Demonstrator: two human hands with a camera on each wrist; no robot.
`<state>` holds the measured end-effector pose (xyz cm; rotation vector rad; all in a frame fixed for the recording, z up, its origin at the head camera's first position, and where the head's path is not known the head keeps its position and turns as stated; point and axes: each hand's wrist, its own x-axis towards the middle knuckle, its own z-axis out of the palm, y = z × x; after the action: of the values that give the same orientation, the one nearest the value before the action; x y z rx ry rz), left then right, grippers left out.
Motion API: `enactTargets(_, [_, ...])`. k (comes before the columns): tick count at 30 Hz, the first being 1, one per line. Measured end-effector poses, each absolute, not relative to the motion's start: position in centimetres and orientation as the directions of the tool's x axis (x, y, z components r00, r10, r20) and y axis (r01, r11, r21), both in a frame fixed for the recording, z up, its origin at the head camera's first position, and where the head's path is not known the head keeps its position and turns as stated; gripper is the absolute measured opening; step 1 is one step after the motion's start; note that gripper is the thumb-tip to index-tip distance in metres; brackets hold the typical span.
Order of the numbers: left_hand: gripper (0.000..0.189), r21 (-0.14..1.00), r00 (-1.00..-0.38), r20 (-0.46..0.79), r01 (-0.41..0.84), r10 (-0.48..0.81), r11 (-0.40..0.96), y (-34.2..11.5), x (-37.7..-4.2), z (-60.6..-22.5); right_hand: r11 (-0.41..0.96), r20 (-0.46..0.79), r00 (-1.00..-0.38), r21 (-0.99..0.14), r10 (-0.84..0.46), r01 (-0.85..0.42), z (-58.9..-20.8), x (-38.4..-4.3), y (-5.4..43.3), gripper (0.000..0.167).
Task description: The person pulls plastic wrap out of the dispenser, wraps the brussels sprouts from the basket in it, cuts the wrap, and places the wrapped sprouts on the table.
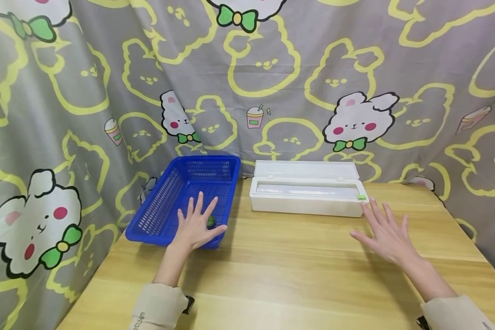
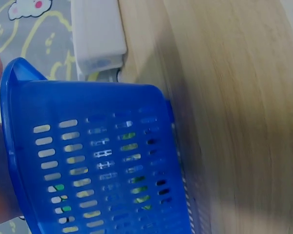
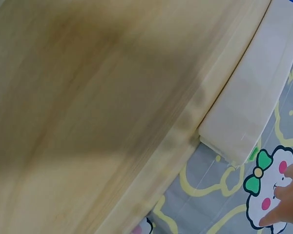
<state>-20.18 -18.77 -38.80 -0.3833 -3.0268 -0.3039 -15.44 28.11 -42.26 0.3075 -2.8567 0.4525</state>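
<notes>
My left hand (image 1: 195,227) is spread, palm down, over the near part of a blue plastic basket (image 1: 158,239), and covers some of it. Inside the basket, partly behind the hand, shows a small dark green item (image 1: 211,222), its kind unclear. In the left wrist view the slotted basket wall (image 2: 93,102) stands beside the hand's edge. A long white box (image 1: 305,208), its lid (image 1: 307,170) raised, looks like a cling film dispenser with a green slider (image 1: 360,197) at its right end. Fingers spread and holding nothing, my right hand (image 1: 389,236) is just beside that end.
Both containers stand toward the back of a wooden table (image 1: 288,275), the basket left of the box. A grey curtain (image 1: 280,105) with cartoon prints hangs close behind and at both sides.
</notes>
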Motion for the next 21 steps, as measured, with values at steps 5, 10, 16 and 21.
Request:
enactTargets(5, [0.085, 0.194, -0.963, 0.102, 0.266, 0.251, 0.944, -18.3, -20.5, -38.8, 0.928, 0.256, -0.952, -0.284, -0.17, -0.242, -42.1, -15.8, 28.1, 0.082])
enactTargets(10, [0.082, 0.226, -0.942, 0.187, 0.316, 0.277, 0.921, -16.5, -21.2, -38.4, 0.893, 0.304, -0.939, -0.362, -0.158, -0.267, -41.7, -16.3, 28.3, 0.079])
enactTargets(16, [0.072, 0.396, -0.865, 0.433, 0.436, 0.255, 0.808, -12.5, -22.4, -38.1, 0.787, 0.401, -0.912, -0.536, -0.081, -0.306, -41.5, -17.7, 28.5, 0.074])
enactTargets(21, [0.067, 0.511, -0.777, 0.611, 0.533, 0.151, 0.675, -9.1, -24.0, -39.1, 0.721, 0.493, -0.867, -0.629, 0.08, -0.291, -42.0, -19.4, 28.2, 0.069])
